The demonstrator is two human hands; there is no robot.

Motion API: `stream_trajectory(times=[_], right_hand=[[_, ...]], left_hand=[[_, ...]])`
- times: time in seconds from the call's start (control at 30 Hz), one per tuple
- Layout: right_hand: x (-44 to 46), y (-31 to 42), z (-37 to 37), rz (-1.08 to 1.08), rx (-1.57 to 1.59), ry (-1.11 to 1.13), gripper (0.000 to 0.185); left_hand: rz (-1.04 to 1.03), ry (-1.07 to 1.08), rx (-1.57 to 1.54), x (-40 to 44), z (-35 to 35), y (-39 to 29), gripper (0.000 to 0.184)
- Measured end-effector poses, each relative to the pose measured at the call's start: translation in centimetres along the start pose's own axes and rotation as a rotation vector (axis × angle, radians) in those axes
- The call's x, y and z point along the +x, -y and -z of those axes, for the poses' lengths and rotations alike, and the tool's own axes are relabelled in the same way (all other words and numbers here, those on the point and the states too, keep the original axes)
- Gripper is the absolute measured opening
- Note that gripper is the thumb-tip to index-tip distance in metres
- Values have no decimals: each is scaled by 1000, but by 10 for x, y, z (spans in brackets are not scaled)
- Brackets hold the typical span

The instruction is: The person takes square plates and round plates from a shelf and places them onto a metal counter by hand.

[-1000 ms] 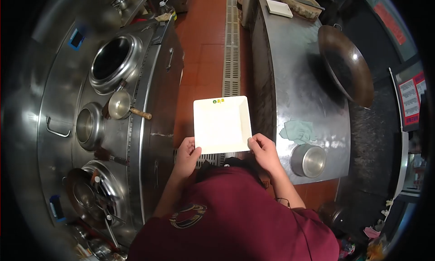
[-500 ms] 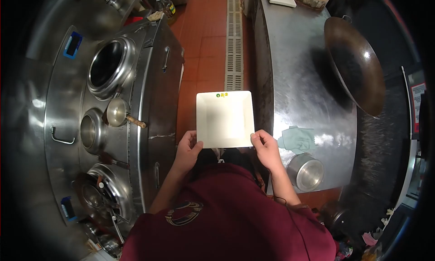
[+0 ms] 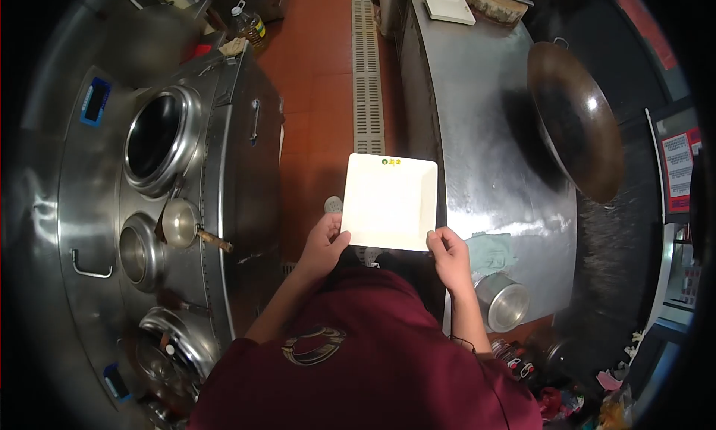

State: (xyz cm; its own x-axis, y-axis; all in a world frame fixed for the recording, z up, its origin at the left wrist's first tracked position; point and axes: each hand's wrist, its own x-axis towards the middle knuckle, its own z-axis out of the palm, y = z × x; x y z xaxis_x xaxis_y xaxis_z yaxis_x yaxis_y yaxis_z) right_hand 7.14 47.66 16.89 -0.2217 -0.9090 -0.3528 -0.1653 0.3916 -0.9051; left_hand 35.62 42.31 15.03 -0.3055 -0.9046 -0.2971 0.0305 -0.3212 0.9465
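Note:
A square white plate (image 3: 390, 203) is held level in front of me, with a small green and yellow mark at its far edge. Its near left corner is gripped by my left hand (image 3: 326, 245), thumb on top. My right hand (image 3: 450, 257) pinches the near right corner. Nothing lies on the plate. Just right of my right hand, a green cloth (image 3: 490, 252) and a metal pot (image 3: 507, 305) rest on the steel table (image 3: 477, 132).
A large wok (image 3: 578, 120) leans at the table's right side. Another white plate (image 3: 448, 8) and a round chopping block (image 3: 492, 1) are at its far end. On the left, the stove (image 3: 212, 206) holds a ladle (image 3: 181, 223) and pots. An oil bottle (image 3: 250, 26) stands beyond.
The plate and both my hands have shifted right in the view. A shoe now shows beside my left hand. The stove and table have shifted with the camera; my grip is unchanged.

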Motion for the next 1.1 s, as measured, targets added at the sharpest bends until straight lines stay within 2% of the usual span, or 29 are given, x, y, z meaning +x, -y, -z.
stream_trajectory(times=[0.07, 0.17, 0.37, 0.47, 0.7, 1.1], right_hand=[[13, -1, -9, 8, 50, -36, 22], [36, 20, -26, 12, 61, -60, 22], [85, 69, -74, 50, -5, -22, 23], [105, 93, -98, 77, -51, -12, 23], [134, 146, -152, 64, -57, -17, 24], [167, 157, -176, 58, -84, -63, 24]], left_hand=[[-79, 44, -9, 21, 8, -9, 26], [-90, 65, -7, 46, 29, -25, 27], [-121, -17, 0, 87, 85, -52, 25], [-72, -5, 15, 100, 120, -63, 26], [-193, -52, 49, 134, 176, -74, 23], [-133, 29, 71, 173, 211, -91, 23]])
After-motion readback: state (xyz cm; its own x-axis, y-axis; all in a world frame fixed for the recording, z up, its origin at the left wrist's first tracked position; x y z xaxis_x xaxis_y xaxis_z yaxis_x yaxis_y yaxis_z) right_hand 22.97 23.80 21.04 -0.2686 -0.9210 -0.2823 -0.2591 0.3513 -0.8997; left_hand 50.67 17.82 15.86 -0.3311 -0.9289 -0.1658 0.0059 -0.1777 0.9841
